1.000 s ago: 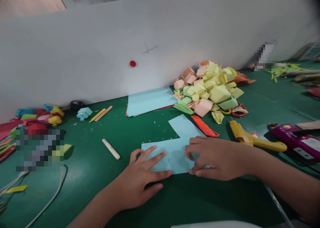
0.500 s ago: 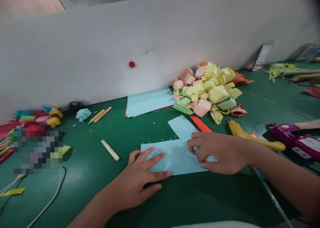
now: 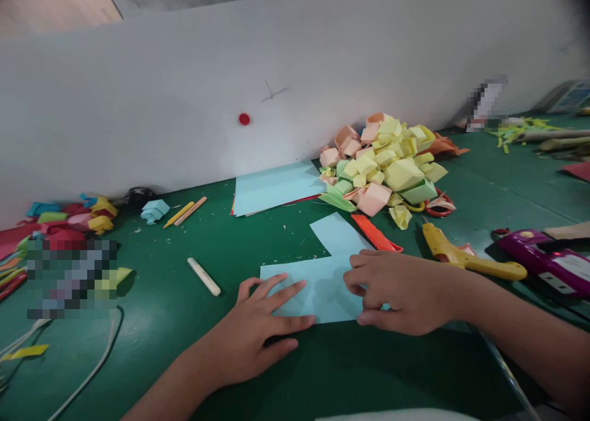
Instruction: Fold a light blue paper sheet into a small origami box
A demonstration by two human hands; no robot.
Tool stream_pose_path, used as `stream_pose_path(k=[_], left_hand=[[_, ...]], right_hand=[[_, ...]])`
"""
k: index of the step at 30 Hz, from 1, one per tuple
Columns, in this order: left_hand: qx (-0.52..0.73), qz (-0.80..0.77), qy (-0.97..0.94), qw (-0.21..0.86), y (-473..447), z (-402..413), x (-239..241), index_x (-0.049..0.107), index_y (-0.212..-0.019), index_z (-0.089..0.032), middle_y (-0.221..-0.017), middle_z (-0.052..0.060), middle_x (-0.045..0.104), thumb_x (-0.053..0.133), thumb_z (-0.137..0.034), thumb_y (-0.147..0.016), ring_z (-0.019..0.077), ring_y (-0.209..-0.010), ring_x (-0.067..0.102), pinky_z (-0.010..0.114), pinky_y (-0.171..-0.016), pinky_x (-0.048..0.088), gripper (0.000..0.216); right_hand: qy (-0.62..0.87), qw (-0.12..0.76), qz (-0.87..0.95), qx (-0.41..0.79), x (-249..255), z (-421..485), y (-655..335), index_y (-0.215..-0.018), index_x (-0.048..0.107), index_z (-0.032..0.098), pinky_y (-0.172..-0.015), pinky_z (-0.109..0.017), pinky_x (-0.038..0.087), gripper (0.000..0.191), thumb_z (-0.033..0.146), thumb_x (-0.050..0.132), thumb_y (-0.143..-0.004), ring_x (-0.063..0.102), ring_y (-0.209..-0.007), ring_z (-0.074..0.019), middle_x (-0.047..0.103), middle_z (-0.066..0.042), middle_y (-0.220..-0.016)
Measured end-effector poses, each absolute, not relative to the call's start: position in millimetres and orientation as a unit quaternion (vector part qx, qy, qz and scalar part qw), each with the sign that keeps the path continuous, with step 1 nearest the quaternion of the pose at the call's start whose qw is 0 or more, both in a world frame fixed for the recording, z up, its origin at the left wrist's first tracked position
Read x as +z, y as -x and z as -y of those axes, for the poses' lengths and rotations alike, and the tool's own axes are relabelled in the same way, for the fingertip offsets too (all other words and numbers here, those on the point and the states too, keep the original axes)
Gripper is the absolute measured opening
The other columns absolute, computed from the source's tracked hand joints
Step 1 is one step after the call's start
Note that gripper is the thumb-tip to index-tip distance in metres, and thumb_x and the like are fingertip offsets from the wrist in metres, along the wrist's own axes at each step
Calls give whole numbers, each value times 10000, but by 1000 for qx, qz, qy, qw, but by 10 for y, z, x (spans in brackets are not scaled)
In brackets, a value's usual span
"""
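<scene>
A light blue sheet of paper (image 3: 322,292) lies on the green table in front of me. My left hand (image 3: 271,316) rests flat on its left part, fingers spread. My right hand (image 3: 396,292) is curled over the sheet's right part, with the thumb at its near edge; the paper under the palm is hidden. A narrower light blue piece of paper (image 3: 338,232) sticks out at an angle behind the sheet. Just beyond my right hand lies an orange-red utility knife (image 3: 375,233).
Folded paper shapes (image 3: 391,163) are heaped at the back by the white panel (image 3: 161,101), beside a stack of blue paper (image 3: 276,187). A yellow glue gun (image 3: 461,252) and a purple device (image 3: 544,258) lie right. A white stick (image 3: 203,276) and two pencils (image 3: 184,212) lie left.
My right hand has slid slightly down toward the near edge of the paper, and more of the utility knife shows. My left hand stays in place.
</scene>
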State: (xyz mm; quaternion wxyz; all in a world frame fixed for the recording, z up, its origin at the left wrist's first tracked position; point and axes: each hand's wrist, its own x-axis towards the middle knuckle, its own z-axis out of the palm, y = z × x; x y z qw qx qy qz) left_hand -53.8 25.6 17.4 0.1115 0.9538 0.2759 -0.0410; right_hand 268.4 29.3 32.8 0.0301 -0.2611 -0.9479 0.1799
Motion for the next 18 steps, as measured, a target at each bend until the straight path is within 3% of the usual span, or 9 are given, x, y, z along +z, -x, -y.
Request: stream_pose_path(k=[6,10,14,18], left_hand=[[-46,-259,-959,108,584,-269,179,392,-1508,-530,-1674,-32,258,501,-426,-1054,403,-1497,316,636,-1075,350,479],[-20,-249,-964,89,598,-304,141,441,-1482,-531,-1664,-43,299,544,-456,-1029,391,-1458,380,572,-1054,382,471],[-2,-265,-962,69,638,-336,103,415,-1505,-514,-1641,-50,357,553,-355,-1025,340,-1398,450,512,-1044,389,523],[5,-335,-941,46,699,-365,82,251,-1601,-431,-1687,36,247,565,-471,-1001,388,-1472,342,561,-1088,331,678]], right_hand=[[274,33,945,178,371,-322,-2755,-559,612,192,-715,-369,334,353,222,590,-911,461,-762,-194,620,-45,-784],[266,84,945,171,340,-396,-2759,-645,645,196,-734,-372,374,294,222,554,-923,494,-757,-199,633,-55,-797],[326,169,922,124,221,-473,-2730,-1044,726,207,-866,-420,424,241,329,526,-987,577,-937,-246,679,-95,-1031],[409,173,894,58,107,-521,-2731,-1376,591,227,-985,-529,397,454,422,572,-967,582,-1129,-330,663,-134,-1254]])
